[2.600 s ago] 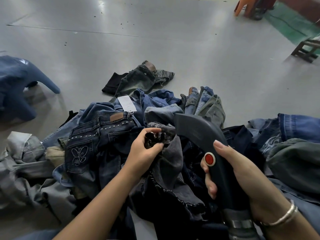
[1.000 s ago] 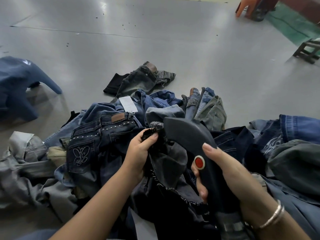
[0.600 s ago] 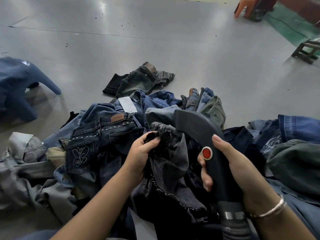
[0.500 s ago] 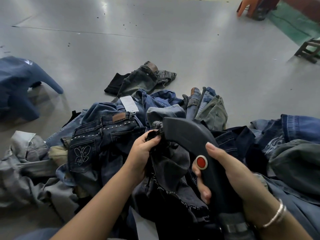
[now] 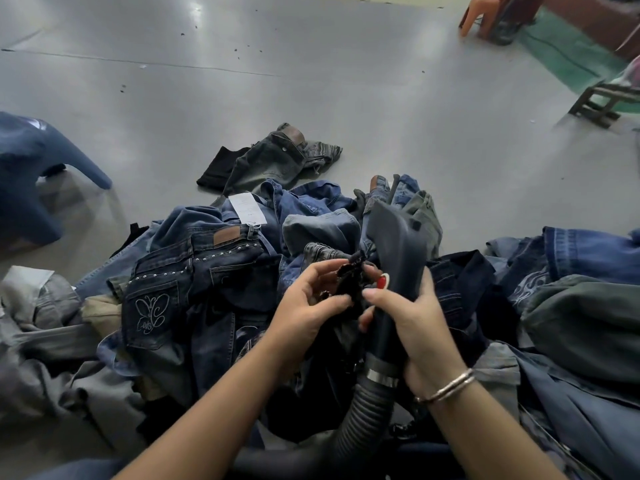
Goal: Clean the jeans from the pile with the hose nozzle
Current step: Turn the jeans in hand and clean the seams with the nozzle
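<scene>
Both hands meet over the middle of the pile. Right hand (image 5: 412, 327) has its grip wrapped round the dark hose nozzle (image 5: 394, 258), fingers curled about the handle just below the red button (image 5: 381, 281), a silver bangle (image 5: 446, 389) on the wrist. Left hand (image 5: 311, 306) pinches a crumpled bit of black fabric (image 5: 349, 278) between thumb and fingertips, right against the nozzle's handle. A ribbed hose (image 5: 360, 414) with a metal ring runs down from the nozzle toward the viewer. The nozzle's head points up and away over the jeans pile (image 5: 214, 271), which spreads across the grey floor (image 5: 311, 81). Left of the hands lie dark jeans (image 5: 166, 289) with a stitched butterfly on the back pocket, a row of studs and a brown waist patch; no writing on it can be read. A white paper tag (image 5: 247, 208) sits above them, its print too small to read. Farther off lies a separate grey-green pair (image 5: 273, 157), and a blue plastic stool (image 5: 31, 168) stands at the left.
</scene>
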